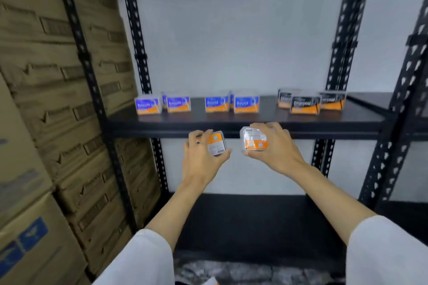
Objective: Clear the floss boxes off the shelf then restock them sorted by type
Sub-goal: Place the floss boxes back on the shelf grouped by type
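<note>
While I stand at the black shelf (243, 120), I hold one small floss box in each hand, just below its front edge. My left hand (203, 155) has its fingers and thumb curled round a box with an orange and white back (216, 143). My right hand (273, 146) grips a clear box with an orange label (253, 142) the same way, fingers over the top and thumb under.

Up on the shelf, more boxes already stand in groups. Blue Smooth boxes (148, 105) are on the left. Blue Round boxes (246, 104) are in the middle. Black Charcoal boxes (305, 104) are on the right, close together. So I think the restocking is partly done.

I cannot read the fronts of my two boxes from here, so I cannot tell which group they go with.

These boxes look small, light and stiff, like thin hard plastic. They may be a bit slippery. I think it is best to hold each one by its two short sides, not too hard, so it does not pop out or crack. Setting one down, I should be gentle so I do not knock its neighbors over.

Big brown cardboard cartons (58, 99) are stacked to my left.
</note>
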Demonstrator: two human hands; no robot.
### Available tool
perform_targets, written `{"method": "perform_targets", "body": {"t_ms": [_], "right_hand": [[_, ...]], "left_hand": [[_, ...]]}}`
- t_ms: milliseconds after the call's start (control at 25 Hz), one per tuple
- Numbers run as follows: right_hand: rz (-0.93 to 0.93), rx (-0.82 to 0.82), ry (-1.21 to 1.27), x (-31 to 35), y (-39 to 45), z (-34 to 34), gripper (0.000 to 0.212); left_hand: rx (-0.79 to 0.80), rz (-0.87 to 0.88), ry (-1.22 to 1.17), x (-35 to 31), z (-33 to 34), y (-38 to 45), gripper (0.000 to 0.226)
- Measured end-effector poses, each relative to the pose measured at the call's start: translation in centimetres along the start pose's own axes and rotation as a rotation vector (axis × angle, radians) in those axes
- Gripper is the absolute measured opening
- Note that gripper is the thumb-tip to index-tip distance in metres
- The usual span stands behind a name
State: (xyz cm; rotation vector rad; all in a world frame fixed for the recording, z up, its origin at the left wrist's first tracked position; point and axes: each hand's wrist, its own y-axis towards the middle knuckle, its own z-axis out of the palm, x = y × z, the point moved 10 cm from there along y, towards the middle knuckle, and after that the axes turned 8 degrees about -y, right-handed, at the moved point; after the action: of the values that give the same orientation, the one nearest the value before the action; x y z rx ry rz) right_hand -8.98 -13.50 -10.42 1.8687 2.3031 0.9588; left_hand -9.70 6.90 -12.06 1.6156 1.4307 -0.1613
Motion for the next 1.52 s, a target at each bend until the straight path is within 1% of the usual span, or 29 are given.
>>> {"method": "perform_targets", "body": {"t_ms": [80,160,320,440,520,680,880,1000,1120,1200,1240,1320,1400,1520], "right_hand": [[0.002,-0.038,0.008,-0.2,2.5,-2.8,0.074],[0.0,-0.043,0.008,-1.0,5.0,-4.0,0.074],[0.026,0.012,-0.047,-3.1,9.6,-3.3,0.076],[0.043,0.041,-0.08,-4.0,11.8,-2.4,0.077],[0.049,0.071,-0.094,-4.3,12.6,-1.8,0.078],[0.045,0.103,-0.13,-4.5,12.9,-1.4,0.075],[0.065,0.079,-0.118,-5.2,12.1,-1.9,0.076],[0.062,0.066,-0.132,-5.0,11.9,-2.1,0.077],[0.059,0.059,-0.139,-4.9,12.0,-2.1,0.077],[0.058,0.063,-0.138,-4.8,12.3,-2.0,0.077],[0.059,0.065,-0.14,-4.7,12.5,-1.9,0.077],[0.071,0.076,-0.144,-4.8,13.0,-1.5,0.078],[0.073,0.11,-0.163,-4.9,13.2,-0.4,0.074],[0.041,0.178,-0.198,-5.0,13.0,1.7,0.063]], "left_hand": [[-0.03,0.039,0.005,-2.3,-1.2,3.0,0.071],[-0.036,0.035,0.023,-3.5,-1.6,6.0,0.069],[-0.024,0.018,0.071,-3.6,-0.7,11.2,0.078],[0.005,0.022,0.098,-2.9,0.7,13.8,0.077],[0.027,0.03,0.15,-2.5,1.4,14.8,0.073],[0.096,0.026,0.24,-1.9,2.9,15.4,0.074],[0.103,0.05,0.266,-2.2,3.5,15.1,0.076],[0.147,0.041,0.286,-1.8,4.3,15.4,0.073],[0.213,-0.008,0.243,-0.6,5.2,15.6,0.07],[0.239,-0.003,0.185,-0.2,5.3,15.7,0.071],[0.267,0.024,0.147,0.0,5.3,15.8,0.072],[0.374,0.105,0.046,0.2,5.6,15.6,0.072],[0.454,0.161,-0.056,0.9,5.5,15.4,0.072],[0.455,0.211,-0.15,2.4,4.4,15.5,0.071]]}}
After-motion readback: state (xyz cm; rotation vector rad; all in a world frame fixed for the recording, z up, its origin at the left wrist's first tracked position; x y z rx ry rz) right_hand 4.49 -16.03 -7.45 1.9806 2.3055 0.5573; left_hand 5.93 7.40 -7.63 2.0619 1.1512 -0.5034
